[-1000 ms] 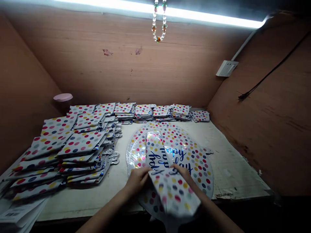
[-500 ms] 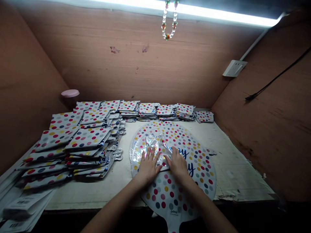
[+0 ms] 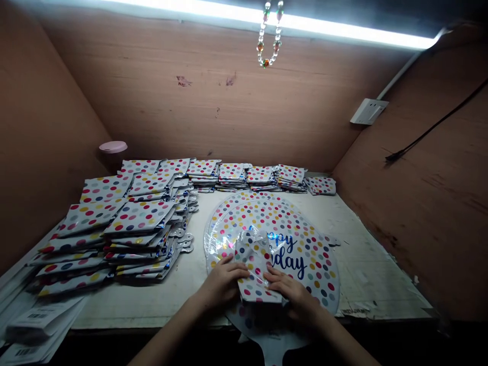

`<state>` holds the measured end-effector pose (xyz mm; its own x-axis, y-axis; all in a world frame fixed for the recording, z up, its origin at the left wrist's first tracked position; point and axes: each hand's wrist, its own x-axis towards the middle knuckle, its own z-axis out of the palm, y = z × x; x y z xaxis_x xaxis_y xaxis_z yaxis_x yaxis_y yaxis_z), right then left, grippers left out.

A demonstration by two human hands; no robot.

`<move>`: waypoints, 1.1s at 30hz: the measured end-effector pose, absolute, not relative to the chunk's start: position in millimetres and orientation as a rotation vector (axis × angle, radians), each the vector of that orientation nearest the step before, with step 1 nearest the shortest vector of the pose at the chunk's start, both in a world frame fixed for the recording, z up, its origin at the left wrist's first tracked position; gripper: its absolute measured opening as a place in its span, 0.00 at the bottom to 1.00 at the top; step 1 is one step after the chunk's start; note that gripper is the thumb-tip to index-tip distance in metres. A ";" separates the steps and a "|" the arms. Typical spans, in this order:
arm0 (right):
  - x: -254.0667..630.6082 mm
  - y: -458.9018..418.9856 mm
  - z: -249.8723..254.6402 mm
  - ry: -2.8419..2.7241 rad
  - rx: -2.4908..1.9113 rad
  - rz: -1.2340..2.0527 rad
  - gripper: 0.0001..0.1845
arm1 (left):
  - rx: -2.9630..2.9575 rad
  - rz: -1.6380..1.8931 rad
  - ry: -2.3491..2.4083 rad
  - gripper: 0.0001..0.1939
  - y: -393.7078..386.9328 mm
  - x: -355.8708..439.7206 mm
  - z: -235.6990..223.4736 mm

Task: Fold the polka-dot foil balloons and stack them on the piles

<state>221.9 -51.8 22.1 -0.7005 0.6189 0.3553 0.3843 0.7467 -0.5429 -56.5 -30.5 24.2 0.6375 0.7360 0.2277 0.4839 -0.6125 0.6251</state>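
Observation:
Between my two hands is a folded foil balloon (image 3: 254,259), white with coloured dots, raised a little at its near edge. My left hand (image 3: 224,278) grips its left side, fingers lying over the top. On the right side my right hand (image 3: 290,290) holds it the same way, thumb out of sight. Beneath lies a flat round foil balloon (image 3: 320,259) with the same dots and blue lettering, its neck hanging over the table's front edge.
Stacks of folded dotted balloons (image 3: 139,218) fill the table's left side, and a row of smaller piles (image 3: 232,173) runs along the back wall. Labelled white packets (image 3: 38,320) lie at the front left. A bead string (image 3: 260,46) hangs from above; a cable (image 3: 438,122) dangles at right.
The shiny foil piece that my hands were pressing flat is now a compact dotted packet, lifted and drawn nearer to me. Both hands have moved to its sides.

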 end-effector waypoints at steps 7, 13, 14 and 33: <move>200.5 3.1 45.8 -1.760 -1.458 1.089 0.14 | 1.830 0.720 1.590 0.22 -21.8 -22.7 30.8; 182.8 58.6 40.3 -1.602 -1.855 1.057 0.21 | 1.743 0.534 1.929 0.33 -5.7 -4.9 43.2; 180.8 60.7 36.9 -1.597 -1.886 1.069 0.21 | 1.801 0.520 2.006 0.33 -4.6 -0.8 43.5; 166.2 15.9 32.9 -2.556 -1.664 0.543 0.38 | 2.113 0.628 1.441 0.31 25.7 -9.1 11.5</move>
<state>166.2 15.9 32.9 -0.4223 0.8936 -0.1519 0.8781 0.3618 -0.3131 -9.1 25.7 11.5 0.3323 0.9387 0.0923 0.7067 -0.3126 0.6347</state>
